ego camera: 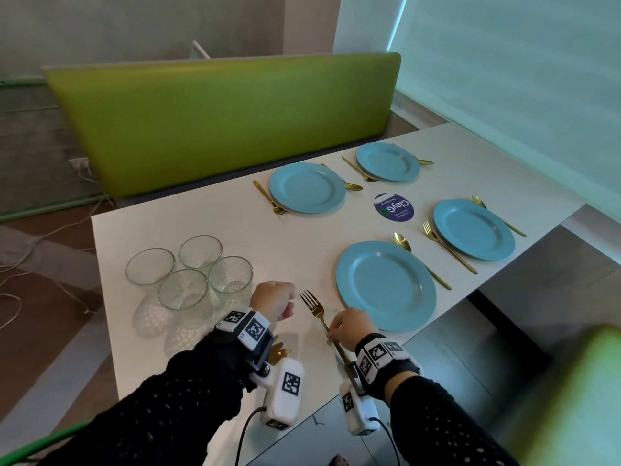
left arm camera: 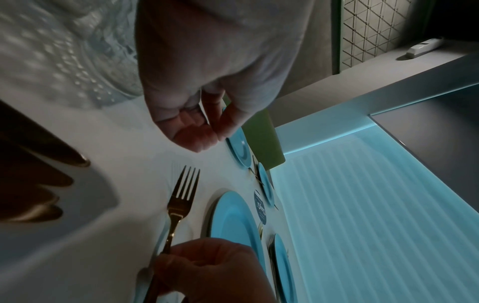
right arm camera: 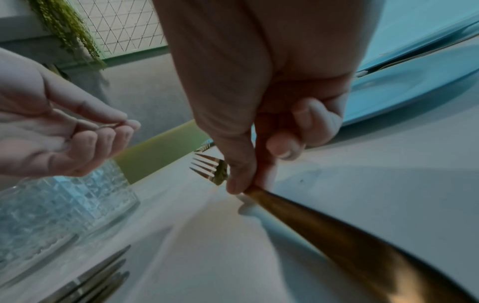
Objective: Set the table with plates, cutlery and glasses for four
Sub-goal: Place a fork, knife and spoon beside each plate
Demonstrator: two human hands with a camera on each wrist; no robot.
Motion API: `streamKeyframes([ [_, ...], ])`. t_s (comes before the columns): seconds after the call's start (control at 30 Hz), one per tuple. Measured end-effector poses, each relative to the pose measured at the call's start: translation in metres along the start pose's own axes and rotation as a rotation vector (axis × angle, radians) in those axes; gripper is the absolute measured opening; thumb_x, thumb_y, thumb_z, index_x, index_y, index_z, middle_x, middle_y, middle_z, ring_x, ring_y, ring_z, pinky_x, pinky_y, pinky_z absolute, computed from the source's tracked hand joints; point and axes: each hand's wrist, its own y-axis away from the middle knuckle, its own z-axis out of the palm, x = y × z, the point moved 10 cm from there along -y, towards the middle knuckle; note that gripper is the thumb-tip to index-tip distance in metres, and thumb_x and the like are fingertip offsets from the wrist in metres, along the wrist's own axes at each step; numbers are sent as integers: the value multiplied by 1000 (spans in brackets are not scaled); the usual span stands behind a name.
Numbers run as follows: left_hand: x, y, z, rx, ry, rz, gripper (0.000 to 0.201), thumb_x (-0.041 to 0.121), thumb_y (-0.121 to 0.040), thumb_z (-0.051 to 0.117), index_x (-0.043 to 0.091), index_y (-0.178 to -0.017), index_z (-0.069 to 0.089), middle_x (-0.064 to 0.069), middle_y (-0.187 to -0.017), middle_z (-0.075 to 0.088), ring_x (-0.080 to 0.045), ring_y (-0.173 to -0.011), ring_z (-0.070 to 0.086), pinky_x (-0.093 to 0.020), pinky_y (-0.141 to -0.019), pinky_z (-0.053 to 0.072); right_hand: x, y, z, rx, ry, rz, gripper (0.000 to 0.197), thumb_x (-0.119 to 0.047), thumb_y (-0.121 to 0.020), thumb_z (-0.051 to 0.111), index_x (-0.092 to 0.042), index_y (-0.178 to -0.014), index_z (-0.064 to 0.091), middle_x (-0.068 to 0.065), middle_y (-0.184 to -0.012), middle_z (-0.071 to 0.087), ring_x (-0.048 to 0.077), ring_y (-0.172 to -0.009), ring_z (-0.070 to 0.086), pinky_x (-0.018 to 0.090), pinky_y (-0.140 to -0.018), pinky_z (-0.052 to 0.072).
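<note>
Right now the person's right hand (ego camera: pixel 349 326) is pinching a gold fork (ego camera: pixel 314 309) by its handle, thumb and fingertips closed on the stem, and holding it low over the white counter (ego camera: pixel 208 230) just left of the nearest blue plate (ego camera: pixel 386 285), tines pointing away. The left hand (ego camera: pixel 272 299) is hovering beside it with its fingers loosely curled; whether it is holding anything I cannot tell. Judging from here, the pinch is sitting far down a long handle, so the fork could be swinging or dropping skew and clinking the plate's rim. The four clear glasses (ego camera: pixel 190 274) are standing bunched just beside the left hand, touching or nearly so; a careless reach could be knocking one into its neighbours.
</note>
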Motion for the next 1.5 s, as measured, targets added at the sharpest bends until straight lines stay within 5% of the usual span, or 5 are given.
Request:
streamKeyframes([
  [0.17,-4,-1,-10,14,-11,-15,14,7,-90,52,11,-76,53,-6,-78,55,-14,-64,51,-22,-60,49,-3,-4,2,32,56,26,20,-23,-79,69,-14,-96,74,5,-102,72,21,-97,66,33,-86,56],
  [0.47,-4,-5,-16,-4,-48,-12,7,6,-90,51,5,-95,56,-7,-77,55,-14,-65,52,-22,-60,49,6,-17,-14,147,61,129,29,-28,-79,70,-12,-104,67,6,-104,69,24,-98,65,32,-83,54],
  [0.83,-10,-10,-25,-14,-62,-27,15,6,-90,51,8,-75,53,-7,-76,54,-15,-64,51,-24,-58,46,27,-26,-36,208,41,197,36,-28,-76,71,-7,-103,60,9,-99,65,27,-96,63,29,-73,48],
  [1.0,-11,-8,-21,-20,-74,-26,16,6,-90,51,9,-74,53,-7,-75,55,-15,-63,51,-23,-59,47,32,-25,-39,208,60,201,37,-29,-77,71,-6,-104,57,5,-84,53,25,-88,59,28,-69,44],
  [1.5,-16,-5,-18,-28,-140,-32,15,5,-90,50,8,-76,53,-8,-78,54,-16,-61,50,-23,-57,45,36,-27,-41,230,23,190,34,-26,-76,72,-7,-101,59,5,-83,54,24,-75,52,27,-66,45],
])
